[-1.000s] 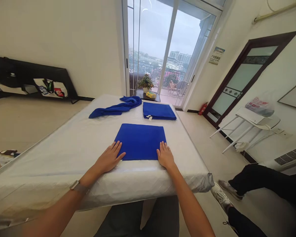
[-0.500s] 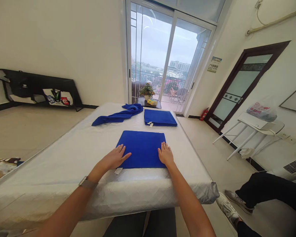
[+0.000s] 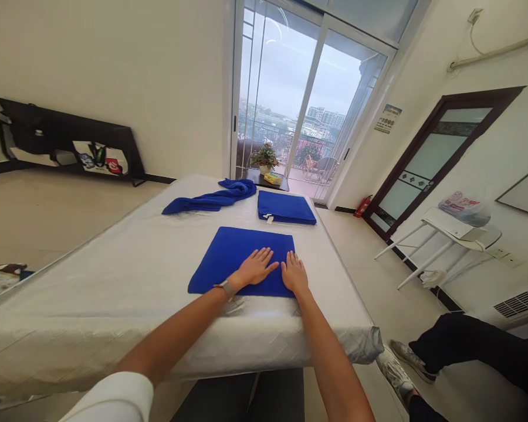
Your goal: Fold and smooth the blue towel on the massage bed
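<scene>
Head view: lower centre, apparently smoothing blue cloth [image 3: 222,262] with flat left hand [image 3: 255,268], newly shifted beside flat right hand [image 3: 295,273].

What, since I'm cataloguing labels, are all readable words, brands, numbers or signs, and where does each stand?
No text reads clearly.
Plastic bag: red characters, too blurred.
Wall notice: too small.
Printed bag: too blurred.
White tag, farther folded blue cloth: any print too small.
Yellow packet: any print too small.
</scene>
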`<state>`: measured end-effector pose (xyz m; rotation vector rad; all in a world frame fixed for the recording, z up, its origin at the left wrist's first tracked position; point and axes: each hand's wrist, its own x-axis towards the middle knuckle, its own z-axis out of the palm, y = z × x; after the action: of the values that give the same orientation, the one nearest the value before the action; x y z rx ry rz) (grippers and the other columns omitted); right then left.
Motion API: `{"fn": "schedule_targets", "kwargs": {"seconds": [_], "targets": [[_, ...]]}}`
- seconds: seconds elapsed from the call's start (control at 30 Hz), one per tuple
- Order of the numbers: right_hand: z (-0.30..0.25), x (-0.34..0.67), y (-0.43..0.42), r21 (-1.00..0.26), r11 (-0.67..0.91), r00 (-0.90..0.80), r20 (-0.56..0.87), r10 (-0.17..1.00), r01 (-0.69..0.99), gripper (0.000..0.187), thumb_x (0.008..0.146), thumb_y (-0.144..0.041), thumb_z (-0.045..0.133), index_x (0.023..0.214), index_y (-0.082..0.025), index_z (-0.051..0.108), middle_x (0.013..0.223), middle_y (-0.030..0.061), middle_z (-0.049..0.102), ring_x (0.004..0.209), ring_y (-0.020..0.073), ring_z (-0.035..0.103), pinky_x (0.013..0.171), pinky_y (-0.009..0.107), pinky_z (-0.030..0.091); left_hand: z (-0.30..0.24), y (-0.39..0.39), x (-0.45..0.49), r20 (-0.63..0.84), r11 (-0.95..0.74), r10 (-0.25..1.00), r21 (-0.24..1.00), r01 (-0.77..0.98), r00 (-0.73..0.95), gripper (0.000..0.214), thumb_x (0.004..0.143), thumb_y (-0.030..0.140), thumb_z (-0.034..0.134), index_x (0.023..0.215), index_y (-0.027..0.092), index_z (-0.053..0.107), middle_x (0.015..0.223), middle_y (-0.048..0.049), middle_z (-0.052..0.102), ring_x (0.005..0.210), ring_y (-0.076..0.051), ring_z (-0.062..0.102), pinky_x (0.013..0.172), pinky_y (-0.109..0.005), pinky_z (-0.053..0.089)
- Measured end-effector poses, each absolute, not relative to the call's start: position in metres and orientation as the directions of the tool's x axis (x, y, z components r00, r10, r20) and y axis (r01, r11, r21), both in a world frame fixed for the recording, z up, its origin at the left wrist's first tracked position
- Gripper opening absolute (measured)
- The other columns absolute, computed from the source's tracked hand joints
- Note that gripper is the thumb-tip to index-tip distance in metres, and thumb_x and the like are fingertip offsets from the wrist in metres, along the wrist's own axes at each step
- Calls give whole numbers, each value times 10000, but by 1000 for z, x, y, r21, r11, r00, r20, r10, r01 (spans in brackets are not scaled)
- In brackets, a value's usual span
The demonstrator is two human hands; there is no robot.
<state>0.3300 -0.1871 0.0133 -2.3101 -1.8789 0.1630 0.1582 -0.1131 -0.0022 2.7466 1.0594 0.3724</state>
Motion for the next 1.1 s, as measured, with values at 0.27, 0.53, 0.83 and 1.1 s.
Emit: {"fn": "schedule_targets", "kwargs": {"seconds": [0.27,0.53,0.83,1.1], "targets": [[11,329,-184,-142,-212,210,-23,977,967,654,1036,-409,146,1596,-74,178,1669,83,152,1540,188,107,1232,379,109,-8,-99,23,161,-486,873,191,853,461,874,958,685,101,1558,76,282,1632,-167,264,1527,-292,197,1221,-459,184],[34,337,-158,-66,-154,150,-64,987,986,659,1034,-430,153,1589,-83,230,1656,90,208,1538,219,129,1234,418,70,-3,-107,25,132,-438,899,235,868,418,924,945,724,121,1553,46,274,1631,-182,247,1525,-290,198,1233,-453,190],[35,344,-85,-173,-195,192,-35,981,965,663,1036,-426,157,1591,-65,194,1663,82,182,1538,184,119,1230,355,100,-15,-102,20,151,-457,888,212,864,434,898,952,712,152,1553,58,282,1630,-164,254,1521,-282,215,1235,-467,214],[11,351,-82,-228,-192,195,-7,981,955,675,1032,-452,127,1601,-90,167,1669,58,154,1541,168,91,1236,357,75,-26,-96,10,176,-465,881,164,870,439,811,969,657,139,1553,123,317,1617,-135,322,1515,-276,244,1231,-495,211]]}}
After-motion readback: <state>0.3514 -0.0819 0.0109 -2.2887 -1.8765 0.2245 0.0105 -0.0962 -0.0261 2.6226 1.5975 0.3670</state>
